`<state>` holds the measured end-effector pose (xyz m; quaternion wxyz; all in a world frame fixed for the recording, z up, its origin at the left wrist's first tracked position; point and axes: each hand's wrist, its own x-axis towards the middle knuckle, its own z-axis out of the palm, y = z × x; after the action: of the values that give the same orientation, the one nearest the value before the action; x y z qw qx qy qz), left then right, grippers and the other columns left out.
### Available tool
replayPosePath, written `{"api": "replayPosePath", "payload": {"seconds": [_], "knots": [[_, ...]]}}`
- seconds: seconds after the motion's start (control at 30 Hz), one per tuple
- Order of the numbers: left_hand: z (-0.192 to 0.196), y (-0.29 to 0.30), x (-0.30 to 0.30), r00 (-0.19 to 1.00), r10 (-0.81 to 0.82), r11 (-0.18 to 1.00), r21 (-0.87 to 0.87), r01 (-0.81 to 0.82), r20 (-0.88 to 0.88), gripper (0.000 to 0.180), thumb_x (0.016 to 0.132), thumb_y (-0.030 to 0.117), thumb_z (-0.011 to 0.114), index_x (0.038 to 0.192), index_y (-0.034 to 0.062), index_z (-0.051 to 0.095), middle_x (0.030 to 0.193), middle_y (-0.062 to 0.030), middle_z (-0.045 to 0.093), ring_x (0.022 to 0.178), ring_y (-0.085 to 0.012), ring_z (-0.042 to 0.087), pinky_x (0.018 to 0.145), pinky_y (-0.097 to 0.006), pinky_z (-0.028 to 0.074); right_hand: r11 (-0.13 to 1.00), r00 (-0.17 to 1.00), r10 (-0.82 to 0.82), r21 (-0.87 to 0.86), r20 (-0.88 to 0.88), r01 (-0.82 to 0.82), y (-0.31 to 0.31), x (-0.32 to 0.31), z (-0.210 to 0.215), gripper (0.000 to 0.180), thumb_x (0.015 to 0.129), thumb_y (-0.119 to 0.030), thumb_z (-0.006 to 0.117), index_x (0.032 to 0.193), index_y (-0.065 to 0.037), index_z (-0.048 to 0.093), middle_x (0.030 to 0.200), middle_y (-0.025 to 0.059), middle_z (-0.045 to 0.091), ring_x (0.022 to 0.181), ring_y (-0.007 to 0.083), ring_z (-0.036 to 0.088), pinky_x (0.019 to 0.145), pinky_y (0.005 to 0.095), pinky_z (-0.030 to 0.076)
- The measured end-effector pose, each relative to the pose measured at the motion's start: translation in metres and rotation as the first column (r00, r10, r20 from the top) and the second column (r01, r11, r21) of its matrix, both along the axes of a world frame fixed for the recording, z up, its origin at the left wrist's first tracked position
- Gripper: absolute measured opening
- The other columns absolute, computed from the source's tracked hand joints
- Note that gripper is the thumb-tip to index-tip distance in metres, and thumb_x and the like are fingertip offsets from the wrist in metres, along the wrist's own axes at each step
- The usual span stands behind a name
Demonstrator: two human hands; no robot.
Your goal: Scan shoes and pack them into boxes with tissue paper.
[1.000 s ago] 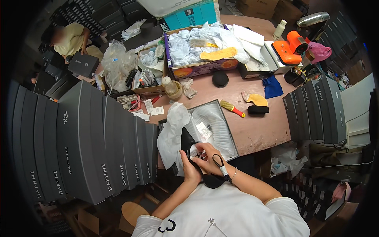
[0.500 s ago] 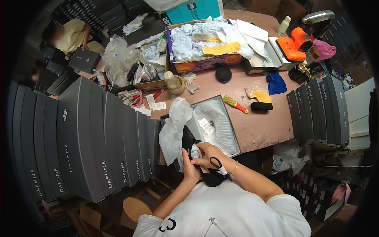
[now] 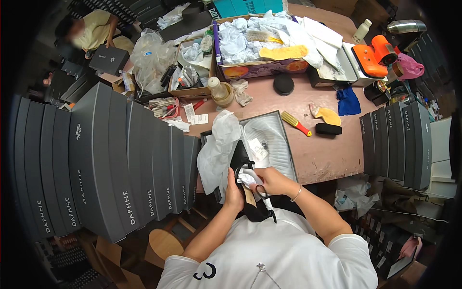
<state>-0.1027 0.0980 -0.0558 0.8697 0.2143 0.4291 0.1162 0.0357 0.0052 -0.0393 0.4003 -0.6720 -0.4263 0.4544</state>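
A black pointed shoe is held over the near left side of an open grey shoebox, its toe pointing away from me. My left hand is wrapped round the shoe's left side. At the shoe's opening, my right hand grips a crumpled wad of white tissue paper; whether it is partly inside the shoe I cannot tell. A thin black strap loop stands up beside my right fingers. White wrapping paper hangs over the box's left side. Ribbed white padding and a small packet lie in the box.
Tall stacks of grey shoeboxes stand at left, with a shorter stack at right. Beyond the open box are a brush, a black block and a carton of crumpled paper. Another person handles a box at far left.
More of the white tissue wad shows at the shoe's opening, with my right hand on it. The shoe has turned slightly. The whole scene has shifted a little to the right in view.
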Motion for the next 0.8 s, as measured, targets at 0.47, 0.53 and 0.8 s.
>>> {"api": "replayPosePath", "payload": {"seconds": [0.47, 0.53, 0.8], "knots": [[0.044, -0.007, 0.004, 0.996, -0.022, 0.997, -0.08, 0.015, -0.087, 0.074, 0.089, 0.073, 0.027, 0.11, 0.0072, 0.053, 0.088, -0.0089, 0.061, 0.072, -0.0226, 0.061, 0.062, -0.036, 0.051, 0.901, 0.532, 0.009, 0.224, 0.847, -0.371, 0.028, -0.014, -0.006, 0.013, 0.079, -0.021, 0.06, 0.075, -0.011, 0.053, 0.069, 0.0036, 0.056, 0.066, 0.0209, 0.059, 0.063, 0.0337, 0.043], [0.032, -0.007, -0.009, 0.989, -0.114, 0.993, -0.027, 0.112, -0.091, 0.074, 0.088, 0.075, 0.027, 0.11, 0.0095, 0.054, 0.089, -0.009, 0.061, 0.07, -0.0227, 0.06, 0.059, -0.035, 0.05, 0.907, 0.572, 0.023, 0.223, 0.82, -0.357, 0.029, -0.022, -0.014, 0.011, 0.077, -0.019, 0.062, 0.075, -0.01, 0.054, 0.067, 0.0044, 0.056, 0.065, 0.0217, 0.059, 0.063, 0.0366, 0.045], [-0.011, 0.042, -0.014, 0.988, -0.13, 0.989, 0.066, 0.135, -0.086, 0.081, 0.088, 0.075, 0.022, 0.119, 0.0083, 0.053, 0.1, -0.0111, 0.06, 0.076, -0.0213, 0.061, 0.053, -0.034, 0.05, 0.949, 0.503, -0.304, 0.306, 0.809, 0.08, 0.005, 0.016, 0.012, 0.039, 0.074, -0.018, 0.07, 0.107, -0.001, 0.056, 0.086, 0.0159, 0.062, 0.081, 0.0332, 0.062, 0.076, 0.0417, 0.05]]}}
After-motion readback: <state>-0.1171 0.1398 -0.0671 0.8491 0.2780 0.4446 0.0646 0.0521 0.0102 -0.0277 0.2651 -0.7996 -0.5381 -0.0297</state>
